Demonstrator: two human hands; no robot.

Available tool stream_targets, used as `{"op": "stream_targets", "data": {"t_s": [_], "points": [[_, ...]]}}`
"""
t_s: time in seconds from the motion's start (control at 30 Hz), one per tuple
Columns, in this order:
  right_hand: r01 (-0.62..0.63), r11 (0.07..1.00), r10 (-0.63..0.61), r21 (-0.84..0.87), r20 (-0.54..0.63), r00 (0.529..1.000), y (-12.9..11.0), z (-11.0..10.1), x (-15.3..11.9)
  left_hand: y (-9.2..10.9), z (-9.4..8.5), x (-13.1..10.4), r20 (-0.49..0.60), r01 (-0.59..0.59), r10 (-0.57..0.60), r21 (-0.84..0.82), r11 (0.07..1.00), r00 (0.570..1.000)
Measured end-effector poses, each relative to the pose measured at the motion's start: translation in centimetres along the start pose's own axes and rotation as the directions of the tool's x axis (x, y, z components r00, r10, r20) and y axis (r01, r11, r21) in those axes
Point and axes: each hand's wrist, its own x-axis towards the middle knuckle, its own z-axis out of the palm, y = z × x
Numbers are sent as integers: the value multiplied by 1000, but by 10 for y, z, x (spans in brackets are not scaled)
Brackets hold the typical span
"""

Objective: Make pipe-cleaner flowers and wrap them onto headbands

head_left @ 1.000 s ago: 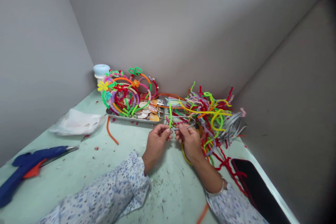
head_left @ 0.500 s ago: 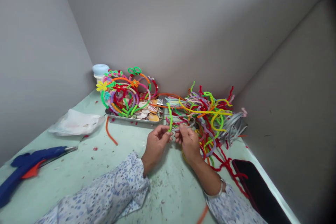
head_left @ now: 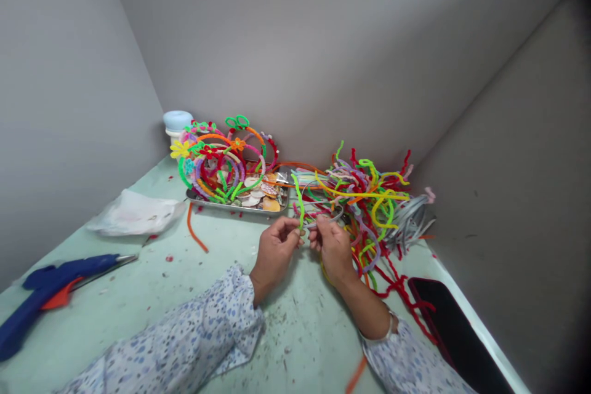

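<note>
Left hand (head_left: 276, 252) pinching green fuzzy strip (head_left: 301, 200), near-upright; right hand (head_left: 334, 250) pinching thin grey hoop (head_left: 336, 219) just beside it. Both over worktop (head_left: 307, 332), near tangled strip pile (head_left: 364, 188). Shell tray (head_left: 258, 210) beyond left hand.

I can't make out a single word, number or brand from here. The blue plastic glue gun with an orange trigger (head_left: 76, 268), lower left of the frame, shows no lettering I can read, nor does the crumpled whitish plastic bag (head_left: 136, 215) just above it. The black-faced phone with a dark red edge (head_left: 462, 326), lower right, and the pale-blue-lidded white container (head_left: 178, 119), left of centre, give nothing legible either.
</note>
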Motion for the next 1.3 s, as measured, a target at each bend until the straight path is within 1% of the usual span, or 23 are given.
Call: {"op": "stream_targets", "data": {"t_s": [0.27, 0.4, 0.6, 0.73, 0.93, 1.07, 1.1, 1.17, 1.3], "points": [[-14, 1000, 14, 5, -4, 1000, 0, 0, 1, 4, 0, -1, 1, -15, 15, 45, 999, 1000], [-24, 1000, 24, -5, -13, 1000, -3, 1, 0, 5, -1, -1, 3, -40, 40, 76, 996, 999], [-41, 999, 41, 31, -6, 999, -5, 2, 0, 5, -1, -3, 2, -97, 97, 144, 985, 995], [-47, 996, 47, 70, -7, 999, -4, 2, 0, 3, -2, -3, -1, -151, 154, 203, 967, 988], [-71, 992, 74, 106, -24, 997, -3, 2, 1, 4, -6, -2, 36, -261, 266, 353, 898, 963], [-91, 988, 93, 123, -14, 996, -4, 2, 1, 6, -5, -4, 38, -307, 319, 399, 864, 947], [-87, 989, 89, 117, -13, 996, -4, 2, 0, 7, -5, -4, 31, -298, 312, 395, 869, 950], [-68, 993, 70, 93, -19, 997, -4, 2, 0, 7, -4, -4, 21, -251, 261, 349, 903, 965], [-15, 999, 17, 47, -43, 999, -1, 2, 0, 7, -3, -3, 19, -96, 94, 143, 985, 995]]}}
